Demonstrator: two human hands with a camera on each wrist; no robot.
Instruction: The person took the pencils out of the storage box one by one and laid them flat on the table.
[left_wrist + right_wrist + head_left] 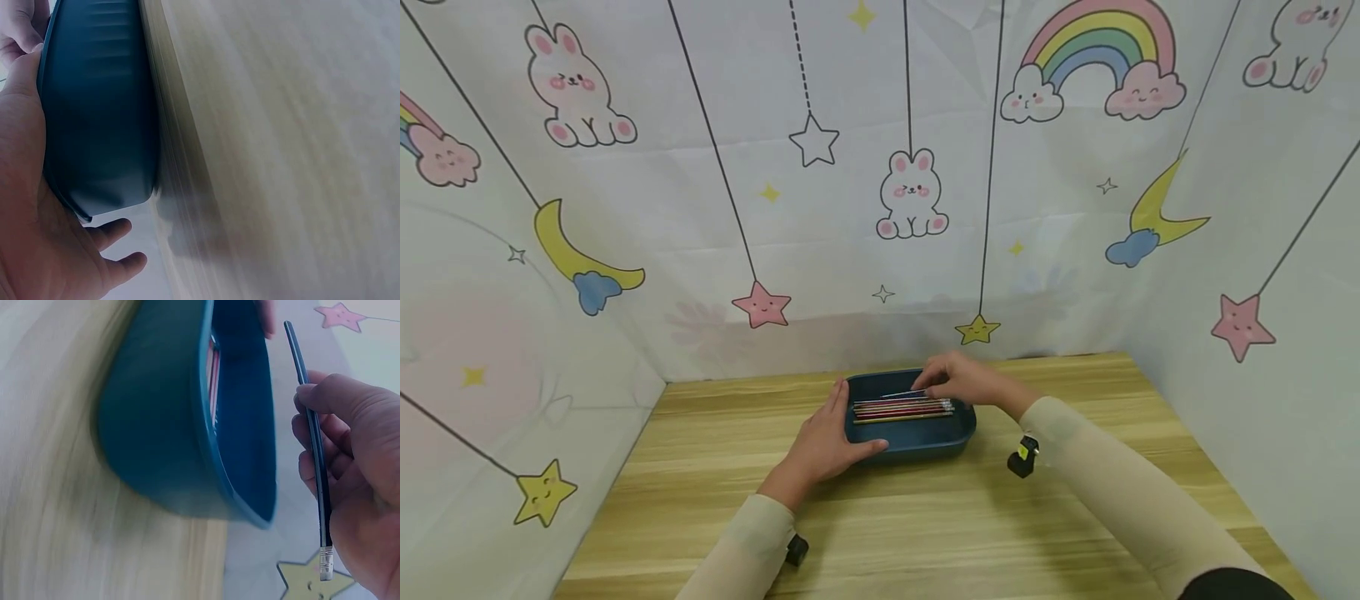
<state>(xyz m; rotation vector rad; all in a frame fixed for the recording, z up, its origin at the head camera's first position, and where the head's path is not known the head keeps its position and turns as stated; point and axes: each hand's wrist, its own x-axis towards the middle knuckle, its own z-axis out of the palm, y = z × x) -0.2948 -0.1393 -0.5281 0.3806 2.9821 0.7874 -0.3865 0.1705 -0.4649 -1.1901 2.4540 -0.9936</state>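
Note:
A dark blue bin (917, 448) stands on the wooden table with several pencils (902, 410) lying side by side in it. My left hand (823, 437) rests at its left end, thumb stretched along the front rim and fingers against the left side. In the left wrist view, two fingertips (128, 265) stick out past the bin's end. Above the bin's far side my right hand (958, 379) pinches a dark pencil (317, 462) between thumb and fingers. This pencil has a silvery band and a pale end (326, 562), seen in the right wrist view.
The wooden table (925, 533) reaches toward me in front of the bin. White cloth walls (835, 250) printed with rabbits, stars and moons close off the back and both sides. A small black device (1022, 458) hangs at my right wrist.

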